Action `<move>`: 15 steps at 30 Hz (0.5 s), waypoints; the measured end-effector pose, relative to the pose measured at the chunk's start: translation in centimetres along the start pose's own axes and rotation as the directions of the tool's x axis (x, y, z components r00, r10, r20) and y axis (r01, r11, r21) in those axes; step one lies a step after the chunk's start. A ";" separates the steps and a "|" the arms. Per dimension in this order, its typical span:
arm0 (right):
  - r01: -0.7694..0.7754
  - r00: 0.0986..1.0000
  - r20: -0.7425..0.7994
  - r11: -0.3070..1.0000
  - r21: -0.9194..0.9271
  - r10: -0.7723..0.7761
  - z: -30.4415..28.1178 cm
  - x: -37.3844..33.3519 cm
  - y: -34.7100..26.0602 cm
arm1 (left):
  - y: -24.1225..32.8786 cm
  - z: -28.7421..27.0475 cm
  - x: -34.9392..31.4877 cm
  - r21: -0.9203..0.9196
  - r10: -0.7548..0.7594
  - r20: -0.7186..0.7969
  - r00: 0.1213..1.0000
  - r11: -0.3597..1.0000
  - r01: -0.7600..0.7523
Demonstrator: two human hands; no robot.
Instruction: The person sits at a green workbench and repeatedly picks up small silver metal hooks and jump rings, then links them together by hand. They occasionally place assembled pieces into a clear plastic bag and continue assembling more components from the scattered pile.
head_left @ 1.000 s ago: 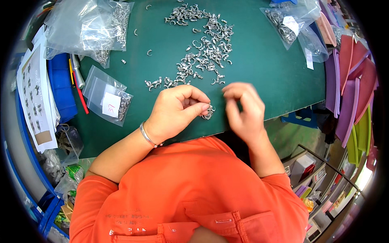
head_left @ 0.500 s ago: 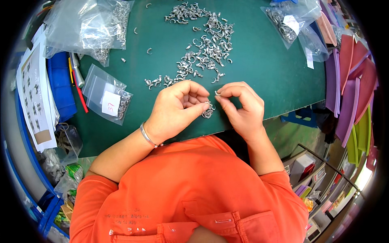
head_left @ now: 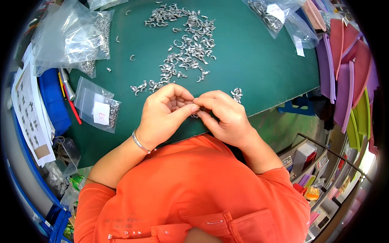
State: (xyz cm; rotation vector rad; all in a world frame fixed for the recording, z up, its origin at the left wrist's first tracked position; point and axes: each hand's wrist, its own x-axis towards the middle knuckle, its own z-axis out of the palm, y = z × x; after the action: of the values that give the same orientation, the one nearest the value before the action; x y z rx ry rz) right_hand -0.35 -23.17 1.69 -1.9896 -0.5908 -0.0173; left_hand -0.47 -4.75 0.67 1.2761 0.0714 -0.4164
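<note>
Both hands meet over the near part of the green table. My left hand (head_left: 164, 117) is closed, thumb and fingertips pinching small silvery metal pieces (head_left: 195, 116). Against it, my right hand (head_left: 229, 119) is closed in a pinch at the same spot. The curved bit it held earlier is now hidden between the fingertips. Just beyond the right knuckles lies a small cluster of metal pieces (head_left: 236, 94). A long, loose heap of curved, clip-like metal pieces (head_left: 190, 50) stretches away from the left hand.
A zip bag with a white label (head_left: 101, 113) lies left, below large clear bags of metal parts (head_left: 67, 38). Red pen (head_left: 75, 112), blue bin (head_left: 52, 101) and printed sheets (head_left: 30, 117) line the left edge. Bagged parts (head_left: 270, 16) and purple and red bins (head_left: 344, 93) stand right.
My right hand, earlier apart with a small curved metal bit, has come against the left fingertips. The view has shifted, moving the table's things leftward. A small cluster now shows beyond the right hand.
</note>
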 end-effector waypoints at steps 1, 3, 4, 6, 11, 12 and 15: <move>-0.032 0.999 -0.005 0.998 0.045 0.032 -0.1 -0.3 0.0 | -0.2 0.1 0.0 0.056 0.013 0.023 1.000 0.998 -0.014; -0.017 1.000 0.010 1.000 0.026 0.017 -0.6 -0.8 0.3 | -0.4 0.2 -0.1 0.166 0.037 0.055 0.998 0.985 -0.046; -0.010 1.000 0.018 1.000 0.018 0.009 -1.1 -1.1 0.5 | -0.4 0.4 -0.1 0.168 0.055 0.074 0.996 0.983 -0.067; -0.032 0.997 -0.070 0.984 -0.178 0.019 -2.7 -1.2 1.4 | 0.0 0.4 -0.2 0.169 0.037 0.086 0.996 0.984 -0.051; -0.245 0.966 -0.152 0.919 -0.309 0.207 -6.1 -2.2 3.2 | 0.5 -0.5 0.1 0.177 0.054 0.034 0.998 0.982 -0.059; -0.249 0.967 -0.126 0.917 -0.312 0.220 -6.3 -2.1 3.3 | 0.0 -0.6 0.1 0.172 0.097 0.011 0.995 0.980 -0.097; -0.194 0.980 -0.106 0.927 -0.321 0.169 -6.4 -1.4 3.4 | 0.0 -0.6 0.1 0.153 0.094 -0.001 0.996 0.984 -0.093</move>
State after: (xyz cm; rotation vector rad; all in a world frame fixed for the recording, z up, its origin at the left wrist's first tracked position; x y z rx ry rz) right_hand 1.33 -30.31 1.61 -2.3526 -0.3682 -0.0833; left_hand -0.31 -4.18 0.49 1.4267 -0.0136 -0.3403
